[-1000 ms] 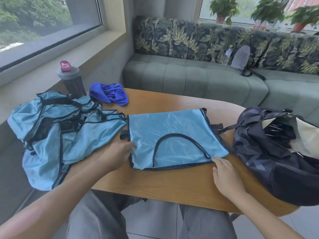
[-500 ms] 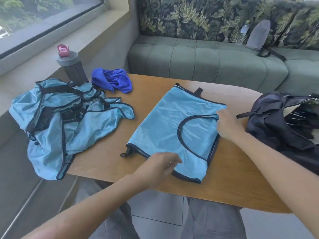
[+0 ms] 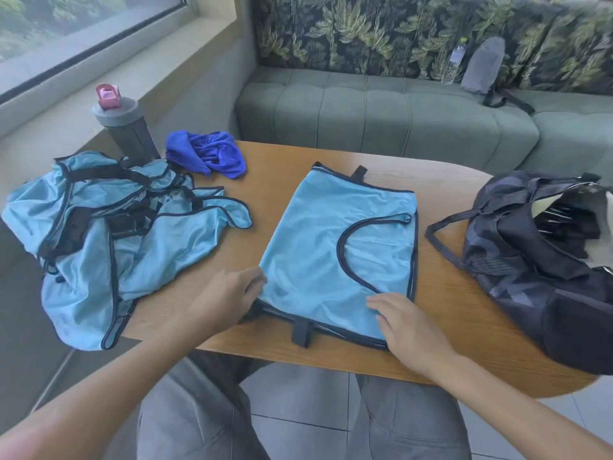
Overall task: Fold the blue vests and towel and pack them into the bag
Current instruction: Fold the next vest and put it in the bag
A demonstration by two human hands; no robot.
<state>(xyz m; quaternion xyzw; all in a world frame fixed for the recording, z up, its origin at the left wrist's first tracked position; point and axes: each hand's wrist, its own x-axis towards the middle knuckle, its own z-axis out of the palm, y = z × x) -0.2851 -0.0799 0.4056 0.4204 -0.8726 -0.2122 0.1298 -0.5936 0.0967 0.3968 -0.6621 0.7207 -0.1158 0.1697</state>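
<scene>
Light blue mesh with dark piping: that is the half-folded vest (image 3: 331, 257) lying flat in front of us on the wooden tabletop (image 3: 431, 333), turned so its long side runs away from us, which sets it up for the next fold. Our left hand (image 3: 229, 293) sits at the vest's near left corner, fingers curled at the edge; whether they pinch the fabric or only press it we cannot tell. Our right hand (image 3: 408, 323) lies flat on the near right corner, fingers spread, probably to pin and smooth the cloth so it does not slide on the slick wood.

To the left, a crumpled heap of more light blue vests with black straps (image 3: 109, 240) hangs partly over the tabletop's edge, waiting its turn. Behind it lies the bunched royal blue towel (image 3: 209, 157), just beside a dark grey bottle with a pink cap (image 3: 126, 127).

On the right stands the dark navy fabric bag (image 3: 537, 273), its mouth gaping towards us, near enough to reach. We judge the work early: one vest partly folded, nothing blue visible in the bag.
</scene>
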